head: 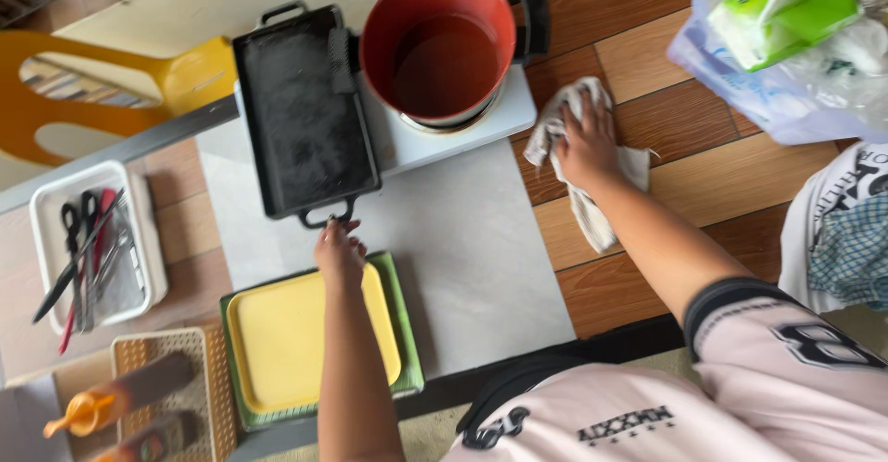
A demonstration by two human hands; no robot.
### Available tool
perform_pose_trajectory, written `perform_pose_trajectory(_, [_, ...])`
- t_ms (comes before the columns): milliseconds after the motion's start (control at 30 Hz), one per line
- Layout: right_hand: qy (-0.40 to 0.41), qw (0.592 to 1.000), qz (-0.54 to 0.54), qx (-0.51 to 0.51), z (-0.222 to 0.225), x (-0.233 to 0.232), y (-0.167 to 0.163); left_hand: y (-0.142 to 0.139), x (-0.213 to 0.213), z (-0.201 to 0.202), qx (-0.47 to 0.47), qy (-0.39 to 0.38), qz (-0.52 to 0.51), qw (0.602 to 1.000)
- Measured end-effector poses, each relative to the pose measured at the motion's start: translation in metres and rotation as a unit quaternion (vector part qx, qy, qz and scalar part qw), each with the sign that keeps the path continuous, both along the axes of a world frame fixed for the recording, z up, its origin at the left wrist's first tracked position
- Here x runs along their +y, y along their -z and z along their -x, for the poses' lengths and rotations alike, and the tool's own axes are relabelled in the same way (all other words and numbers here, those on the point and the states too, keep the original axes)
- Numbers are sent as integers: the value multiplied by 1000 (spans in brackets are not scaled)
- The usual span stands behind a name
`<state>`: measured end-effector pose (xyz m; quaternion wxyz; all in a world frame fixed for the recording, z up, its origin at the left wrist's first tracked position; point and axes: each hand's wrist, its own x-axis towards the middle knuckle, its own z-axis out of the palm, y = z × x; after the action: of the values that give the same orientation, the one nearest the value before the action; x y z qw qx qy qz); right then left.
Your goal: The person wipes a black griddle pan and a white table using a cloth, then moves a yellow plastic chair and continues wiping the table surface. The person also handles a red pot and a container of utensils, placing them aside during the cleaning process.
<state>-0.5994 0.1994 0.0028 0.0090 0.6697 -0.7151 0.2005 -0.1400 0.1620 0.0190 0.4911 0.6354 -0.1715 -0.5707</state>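
My left hand grips the near handle of a black rectangular griddle pan that sits on a white stove top. My right hand presses flat on a crumpled white cloth lying on the wooden table surface. A red pot with dark liquid stands on the stove beside the griddle. Below my left hand lies a yellow tray stacked on a green tray.
A white bin with scissors and tongs sits at the left. A beige basket holds squeeze bottles. A yellow chair stands at the upper left. A plastic bag with green packs is at the upper right. A grey mat covers the middle.
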Motion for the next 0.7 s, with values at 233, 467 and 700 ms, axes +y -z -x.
perform_pose_trajectory(233, [16,997,-68,-29,24,-97,-20,-3,22,-2,14,-18,-7,1000])
perform_pose_trajectory(467, [-101,974,-200,36,7,20,-8,-20,111,58,7,75,66,995])
perform_pose_trajectory(700, [-234,949,-165,-132,73,101,-66,-58,139,136,51,252,42,966])
